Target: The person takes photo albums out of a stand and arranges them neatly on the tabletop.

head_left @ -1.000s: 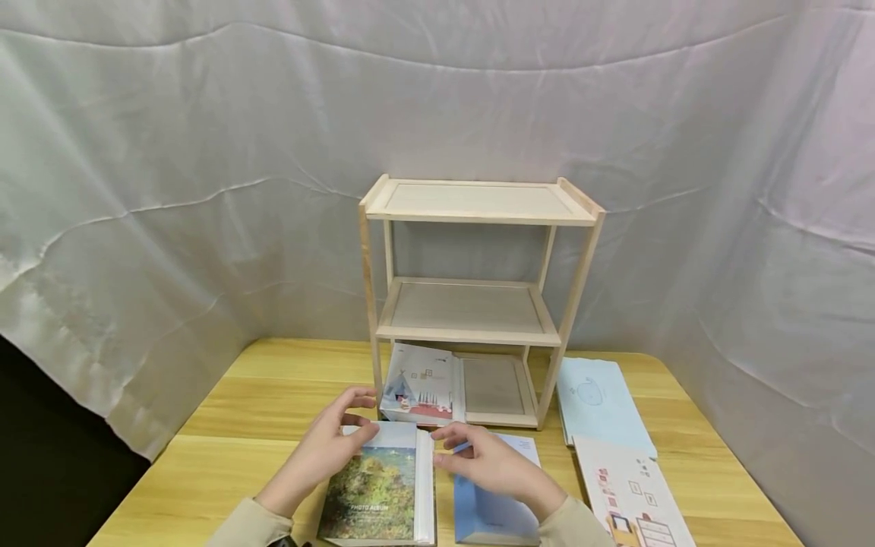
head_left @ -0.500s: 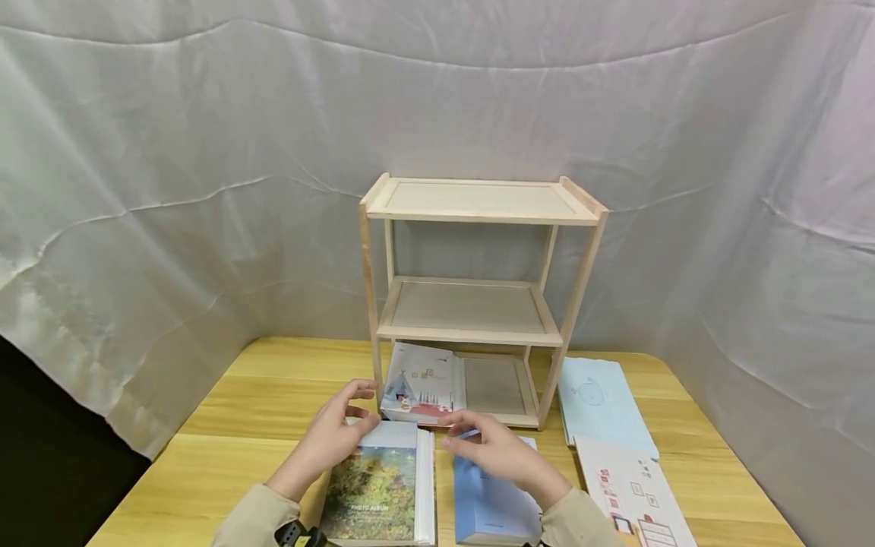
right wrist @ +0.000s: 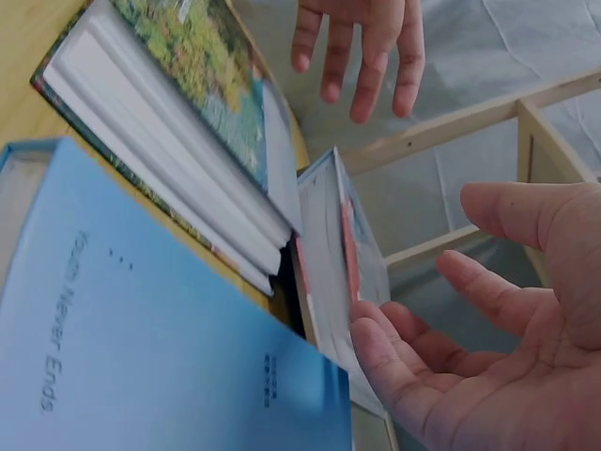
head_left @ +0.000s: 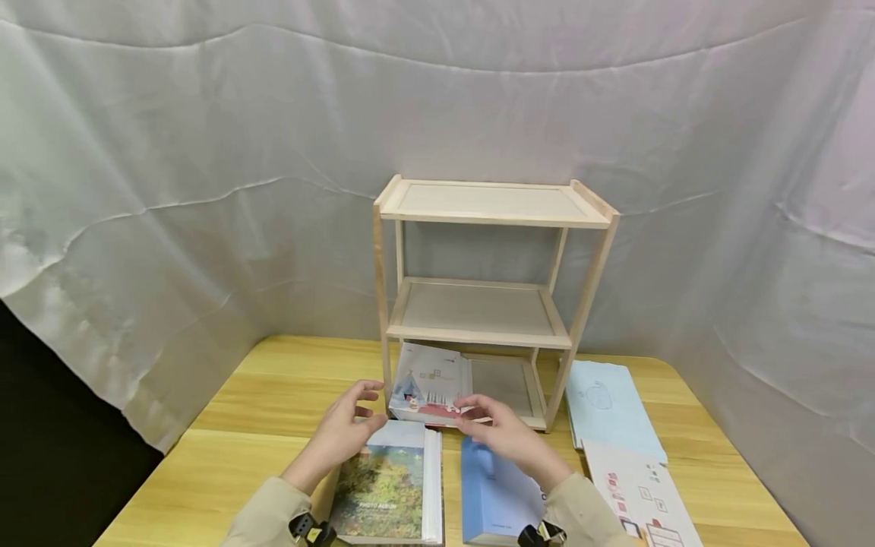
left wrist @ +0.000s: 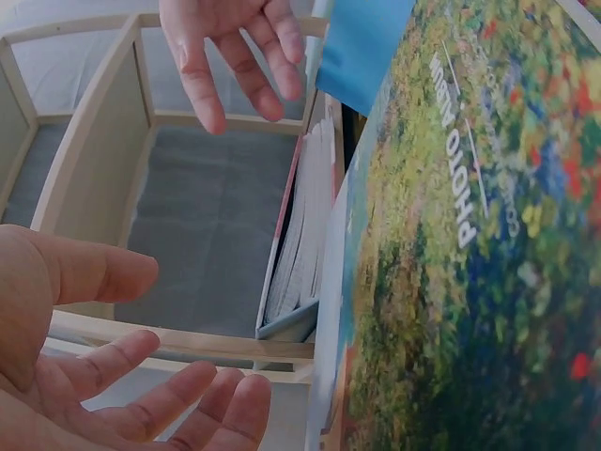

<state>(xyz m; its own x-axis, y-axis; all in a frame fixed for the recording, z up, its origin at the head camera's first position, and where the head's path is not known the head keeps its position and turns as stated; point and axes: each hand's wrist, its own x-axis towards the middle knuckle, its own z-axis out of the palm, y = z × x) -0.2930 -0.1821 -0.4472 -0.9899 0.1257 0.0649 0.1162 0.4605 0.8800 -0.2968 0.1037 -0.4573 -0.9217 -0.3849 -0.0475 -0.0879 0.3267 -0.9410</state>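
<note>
A photo album with a garden-painting cover lies on the table, its white page edges facing right. Beside it lies a blue book, lettered "Youth Never Ends" in the right wrist view. On the bottom shelf, at its left, is a white illustrated album; its page edges show in the left wrist view. My left hand hovers over the top left of the painted album, fingers apart, holding nothing. My right hand hovers above the blue book's upper part, fingers loosely bent around nothing.
A pale wooden three-tier shelf stands at the back of the table. To the right lie a light blue book and a white illustrated book, overlapping at their edges. Grey cloth hangs behind and at the sides.
My right hand has moved away from the painted album's page edge, up and to the right toward the shelf. The left hand has shifted slightly within the view. The books stay put.
</note>
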